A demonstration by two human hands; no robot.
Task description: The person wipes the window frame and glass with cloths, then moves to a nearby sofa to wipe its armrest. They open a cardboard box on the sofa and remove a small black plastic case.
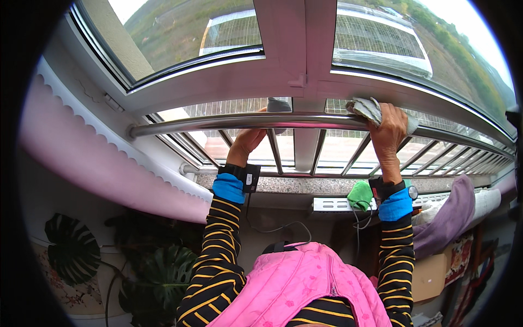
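Note:
My right hand (pixel 389 131) grips a light grey cloth (pixel 366 110) over the shiny metal top rail (pixel 321 121) of the window guard. The cloth sticks out on both sides of the fingers. Further left, my left hand (pixel 249 143) reaches between the upright bars (pixel 274 150) and behind that rail. Its fingers are closed by a dark grey cloth (pixel 279 104) near the lower glass; the rail hides part of both.
White window frames (pixel 297 54) rise beyond the rail. Below lie a speckled stone sill (pixel 283 185) and a white radiator (pixel 329 204) with a green cloth (pixel 360 194) on it. A purple cloth (pixel 449 218) hangs at right; a large-leaved plant (pixel 73 248) stands lower left.

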